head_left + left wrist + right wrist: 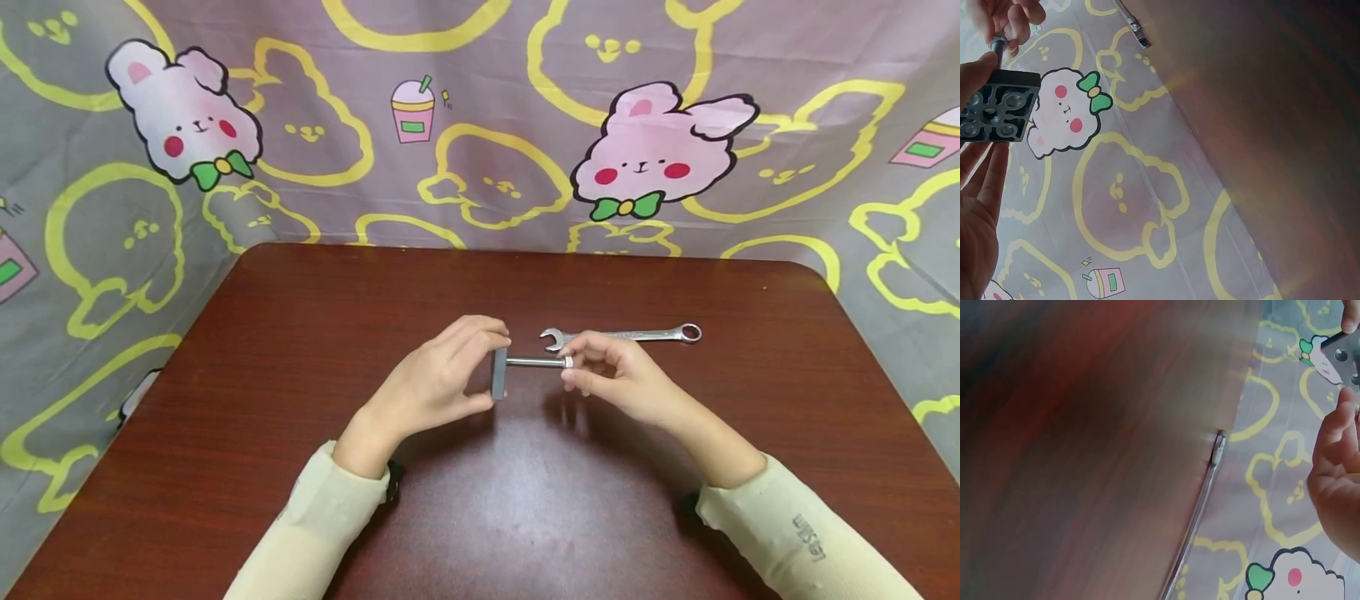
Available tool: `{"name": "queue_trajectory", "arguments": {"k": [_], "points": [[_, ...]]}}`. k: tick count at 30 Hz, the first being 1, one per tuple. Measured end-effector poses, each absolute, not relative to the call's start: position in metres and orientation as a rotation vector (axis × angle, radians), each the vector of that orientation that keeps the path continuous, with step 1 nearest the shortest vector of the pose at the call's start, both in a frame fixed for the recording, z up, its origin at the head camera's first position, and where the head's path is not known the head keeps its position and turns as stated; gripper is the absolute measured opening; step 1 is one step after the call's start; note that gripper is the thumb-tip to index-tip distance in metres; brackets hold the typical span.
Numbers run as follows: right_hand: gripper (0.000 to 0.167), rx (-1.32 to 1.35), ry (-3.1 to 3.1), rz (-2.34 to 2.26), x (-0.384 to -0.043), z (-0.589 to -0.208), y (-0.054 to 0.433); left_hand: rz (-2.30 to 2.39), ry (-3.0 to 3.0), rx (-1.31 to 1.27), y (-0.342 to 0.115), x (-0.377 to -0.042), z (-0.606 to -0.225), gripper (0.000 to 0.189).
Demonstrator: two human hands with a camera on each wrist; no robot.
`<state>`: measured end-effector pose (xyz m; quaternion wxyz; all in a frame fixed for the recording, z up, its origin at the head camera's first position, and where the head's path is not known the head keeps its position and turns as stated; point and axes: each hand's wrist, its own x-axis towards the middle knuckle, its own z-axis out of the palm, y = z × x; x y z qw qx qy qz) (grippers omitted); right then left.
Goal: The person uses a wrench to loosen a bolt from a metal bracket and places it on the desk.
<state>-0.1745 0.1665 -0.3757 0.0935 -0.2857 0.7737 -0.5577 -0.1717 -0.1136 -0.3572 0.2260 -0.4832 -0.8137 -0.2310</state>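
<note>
My left hand (pixel 438 377) grips a small grey square plate (pixel 498 375) by its opposite edges, thumb on one side and fingers on the other. In the left wrist view the ribbed face of the plate (pixel 1032 94) shows round holes at its corners and one in the middle. A shiny metal bolt (pixel 534 362) stretches level from the plate towards my right hand (pixel 626 375). Thumb and fingertips of that hand pinch the bolt's far end, where a short bright hex piece (pixel 568 362) shows. Plate and bolt are held above the table.
Just behind my right hand, a combination wrench (pixel 652 335) lies on the dark red-brown table (pixel 337 300), open jaw to the left and ring end to the right. A patterned cloth (pixel 495 75) hangs around the table's back and sides.
</note>
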Motion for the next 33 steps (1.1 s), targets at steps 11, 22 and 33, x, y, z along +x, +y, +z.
{"name": "queue_trajectory", "arguments": {"k": [11, 22, 33], "points": [[0.021, -0.842, 2.257, -1.786, -0.172, -0.373, 0.159, -0.679, -2.251, -1.315, -0.115, -0.176, -0.358, 0.057], [0.018, -0.853, 2.331, -1.867, -0.172, -0.374, 0.154, -0.688, -2.262, -1.311, -0.117, -0.176, -0.356, 0.06], [0.025, -0.839, 2.35, -1.845, -0.172, -0.372, 0.153, -0.693, -2.233, -1.307, -0.119, -0.177, -0.356, 0.061]]}}
